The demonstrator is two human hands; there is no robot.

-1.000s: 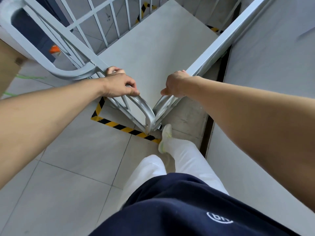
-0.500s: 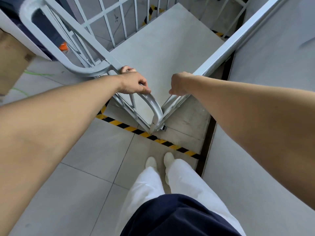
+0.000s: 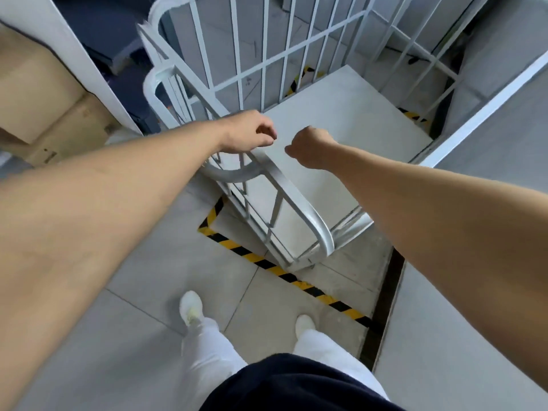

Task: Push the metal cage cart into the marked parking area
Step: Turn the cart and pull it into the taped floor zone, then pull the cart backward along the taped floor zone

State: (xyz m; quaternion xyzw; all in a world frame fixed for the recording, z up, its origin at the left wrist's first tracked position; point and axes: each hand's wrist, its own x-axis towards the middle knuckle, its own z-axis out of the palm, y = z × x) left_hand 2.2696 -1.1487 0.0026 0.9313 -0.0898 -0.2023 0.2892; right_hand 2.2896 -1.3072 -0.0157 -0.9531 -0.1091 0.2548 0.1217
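As the left hand [image 3: 249,133] curls, the cage cart [image 3: 341,120] stands just beneath.

Both arms outstretched, left hand [image 3: 250,133] curled, right hand [image 3: 310,146] fisted

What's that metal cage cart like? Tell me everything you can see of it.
The metal cage cart is pale silver-grey tubing with rounded corners, barred sides and a flat pale grey deck, empty where visible. It stands upright, its near corner just inside the yellow-black floor tape. The left hand lies over its top rail, grip unclear; the right hand, fingers curled, hovers clear of it.
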